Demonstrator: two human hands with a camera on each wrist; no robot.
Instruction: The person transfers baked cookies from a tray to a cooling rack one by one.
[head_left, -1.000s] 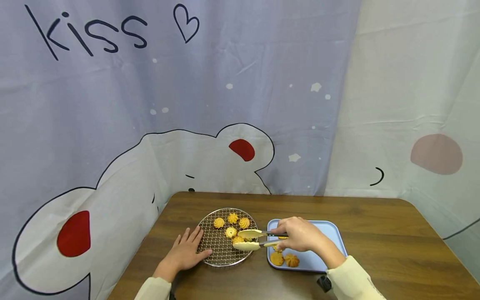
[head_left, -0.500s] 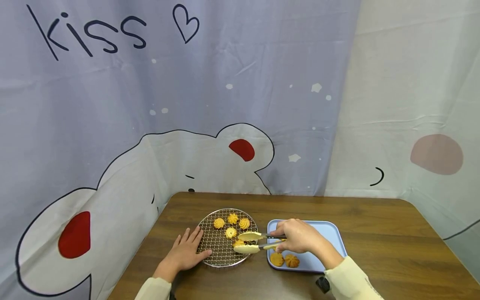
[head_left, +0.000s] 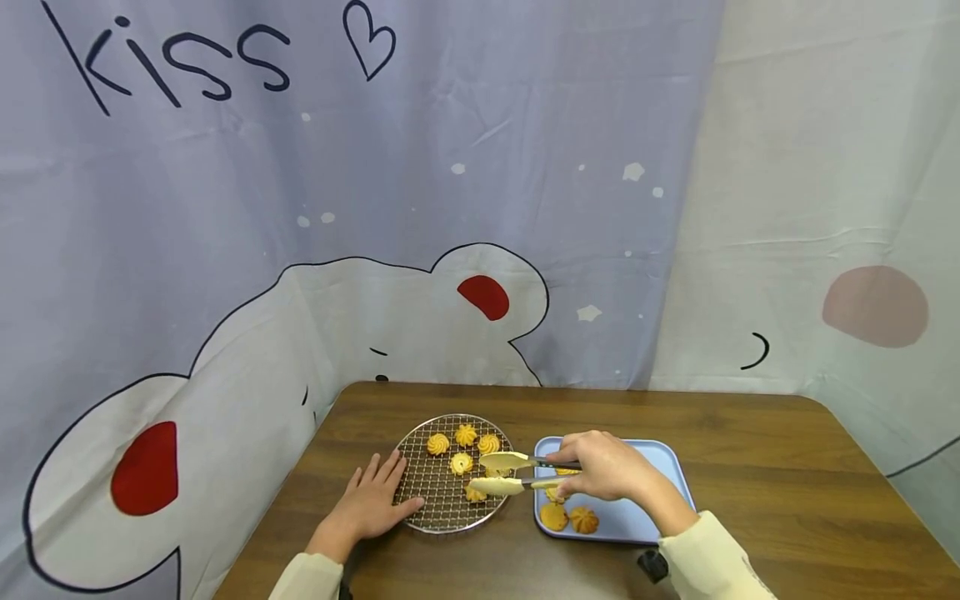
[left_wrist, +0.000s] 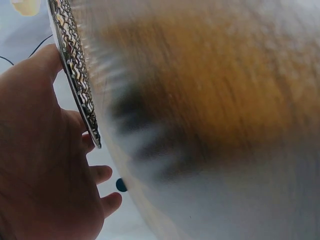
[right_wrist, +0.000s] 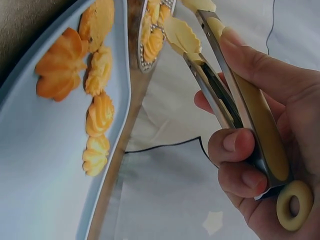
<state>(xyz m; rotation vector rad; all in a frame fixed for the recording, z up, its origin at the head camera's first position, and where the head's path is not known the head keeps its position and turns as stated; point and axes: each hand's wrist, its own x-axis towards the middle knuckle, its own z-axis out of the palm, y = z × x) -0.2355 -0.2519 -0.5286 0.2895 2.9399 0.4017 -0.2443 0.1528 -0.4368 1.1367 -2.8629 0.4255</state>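
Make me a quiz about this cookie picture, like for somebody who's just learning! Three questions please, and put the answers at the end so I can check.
1. Pick one: what shape is the wire rack?
A) square
B) round
C) triangle

2. True or false: the right hand is gripping the tongs.

3. Count: in the right wrist view, how many cookies can you see on the blue tray?

Key:
1. B, round.
2. True.
3. Five.
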